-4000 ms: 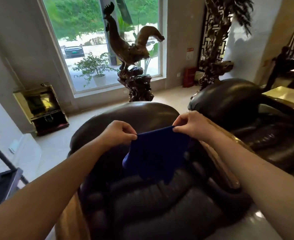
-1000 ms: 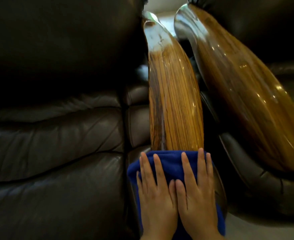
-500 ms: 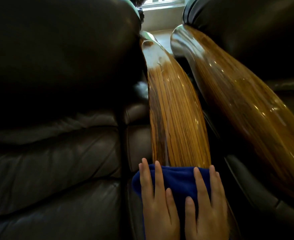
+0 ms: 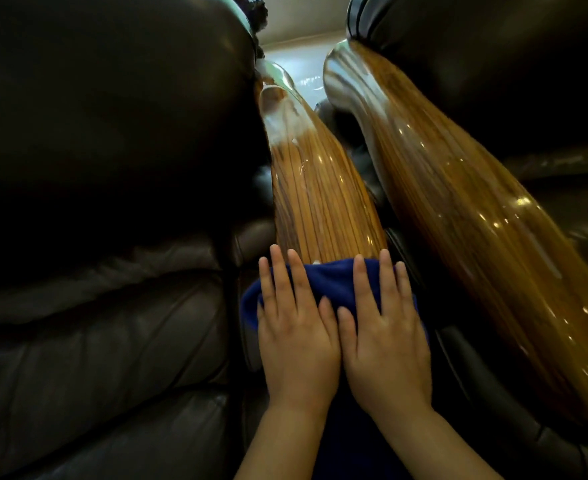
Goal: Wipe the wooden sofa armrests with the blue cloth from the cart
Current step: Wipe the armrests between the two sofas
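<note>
The blue cloth [image 4: 330, 280] lies across the near end of a glossy, striped wooden armrest [image 4: 320, 195] that runs away from me in the middle of the view. My left hand [image 4: 294, 327] and my right hand [image 4: 382, 327] press flat on the cloth side by side, fingers straight and pointing up the armrest. Most of the cloth is hidden under my palms. A second wooden armrest [image 4: 465, 216], wider and shinier, runs alongside on the right.
A dark leather sofa seat and backrest [image 4: 105, 237] fill the left. Another dark leather sofa [image 4: 510, 64] rises behind the right armrest. A narrow dark gap separates the two armrests. Pale floor [image 4: 303, 67] shows at the top between the sofas.
Four seconds ago I held the cloth up between both hands over the sofa. Since then both hands have pressed it on the armrest's near end and slid it forward along the wood.
</note>
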`<state>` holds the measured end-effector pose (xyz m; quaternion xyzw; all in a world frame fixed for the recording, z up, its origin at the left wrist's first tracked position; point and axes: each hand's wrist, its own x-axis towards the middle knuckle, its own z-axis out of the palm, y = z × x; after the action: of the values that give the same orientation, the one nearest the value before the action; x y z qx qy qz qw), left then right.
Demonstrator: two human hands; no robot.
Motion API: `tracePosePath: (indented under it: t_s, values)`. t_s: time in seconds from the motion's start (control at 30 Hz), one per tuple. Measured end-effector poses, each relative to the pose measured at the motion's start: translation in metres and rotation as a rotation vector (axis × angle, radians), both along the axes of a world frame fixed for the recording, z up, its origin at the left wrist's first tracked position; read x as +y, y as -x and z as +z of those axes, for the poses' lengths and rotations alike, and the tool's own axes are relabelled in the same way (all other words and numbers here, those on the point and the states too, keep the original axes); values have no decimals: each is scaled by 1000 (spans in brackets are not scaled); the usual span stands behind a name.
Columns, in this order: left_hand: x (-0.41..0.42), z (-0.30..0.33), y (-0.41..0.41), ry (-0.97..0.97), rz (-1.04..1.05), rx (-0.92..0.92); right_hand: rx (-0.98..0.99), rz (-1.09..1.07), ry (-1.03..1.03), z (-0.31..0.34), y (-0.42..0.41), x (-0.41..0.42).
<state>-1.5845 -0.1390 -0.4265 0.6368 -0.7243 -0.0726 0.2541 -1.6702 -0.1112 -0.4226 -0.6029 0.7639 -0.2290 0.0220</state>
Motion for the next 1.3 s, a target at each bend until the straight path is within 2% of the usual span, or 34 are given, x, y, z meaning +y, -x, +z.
tracePosePath:
  t_s: [0.23, 0.6, 1.0, 1.3]
  values:
    - [-25, 8, 5, 12, 30, 5, 24, 29, 13, 9, 7, -29]
    - [-71, 30, 13, -107, 72, 42, 24, 75, -54, 30, 18, -82]
    - [-159, 56, 23, -188, 119, 129, -51, 228, -118, 56, 30, -178]
    - [-235, 67, 29, -250, 125, 191, -100, 210, -162, 65, 32, -250]
